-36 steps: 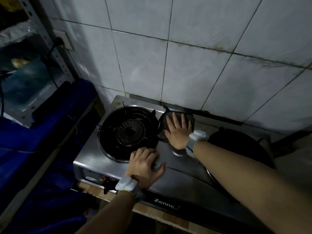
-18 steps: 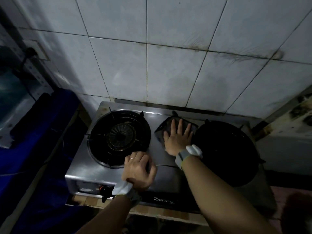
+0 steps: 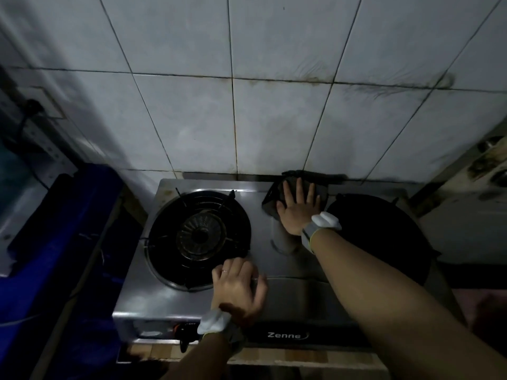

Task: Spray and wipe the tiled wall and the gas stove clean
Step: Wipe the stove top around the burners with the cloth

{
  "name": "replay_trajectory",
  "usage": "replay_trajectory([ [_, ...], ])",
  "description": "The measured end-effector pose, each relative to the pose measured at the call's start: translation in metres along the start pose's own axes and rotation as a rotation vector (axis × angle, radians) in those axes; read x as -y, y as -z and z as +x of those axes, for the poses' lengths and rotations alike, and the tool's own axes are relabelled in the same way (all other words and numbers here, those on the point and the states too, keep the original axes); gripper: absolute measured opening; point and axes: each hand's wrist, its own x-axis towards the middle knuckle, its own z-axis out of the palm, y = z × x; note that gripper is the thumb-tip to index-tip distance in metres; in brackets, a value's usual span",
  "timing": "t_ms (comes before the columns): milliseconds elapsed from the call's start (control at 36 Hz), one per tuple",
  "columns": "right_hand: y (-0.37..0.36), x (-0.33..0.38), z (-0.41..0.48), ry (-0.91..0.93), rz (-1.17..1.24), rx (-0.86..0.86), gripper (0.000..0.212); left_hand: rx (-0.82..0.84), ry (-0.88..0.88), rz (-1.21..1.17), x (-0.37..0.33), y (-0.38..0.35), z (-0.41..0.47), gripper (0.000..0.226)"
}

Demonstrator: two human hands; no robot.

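A steel two-burner gas stove (image 3: 290, 294) stands against a white tiled wall (image 3: 274, 127) with dark grime along its grout lines. My right hand (image 3: 297, 208) lies flat, fingers spread, pressing a dark cloth (image 3: 270, 200) onto the stove top at its back edge, between the burners. My left hand (image 3: 238, 287) rests on the stove's front middle, fingers curled, nothing seen in it. The left burner (image 3: 199, 237) is bare. No spray bottle is in view.
A dark pan or cover (image 3: 378, 237) sits over the right burner. A blue-covered surface (image 3: 55, 242) lies left of the stove, with a metal rack (image 3: 30, 138) and a plugged wall socket (image 3: 41, 105) behind it. A stained surface (image 3: 482, 174) borders the right.
My right hand has slid the cloth back toward the wall and a little to the right. My left hand stays on the stove front. The view has shifted to the right.
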Motion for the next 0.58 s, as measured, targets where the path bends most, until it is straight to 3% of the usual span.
replay_trajectory([
  [194, -0.027, 0.003, -0.073, 0.146, -0.039, 0.018, 0.062, -0.035, 0.026, -0.015, 0.002, 0.002, 0.002, 0.024],
  [472, -0.067, -0.045, -0.172, 0.421, -0.152, -0.207, 0.058, -0.052, 0.032, -0.129, 0.002, 0.008, -0.001, 0.02],
  [528, -0.065, -0.059, -0.176, 0.417, -0.163, -0.19, 0.057, -0.048, 0.038, -0.143, 0.003, 0.007, -0.001, 0.02],
  [583, -0.062, -0.06, -0.172, 0.299, -0.149, -0.174, 0.057, -0.044, 0.037, -0.138, 0.004, 0.007, -0.001, 0.02],
])
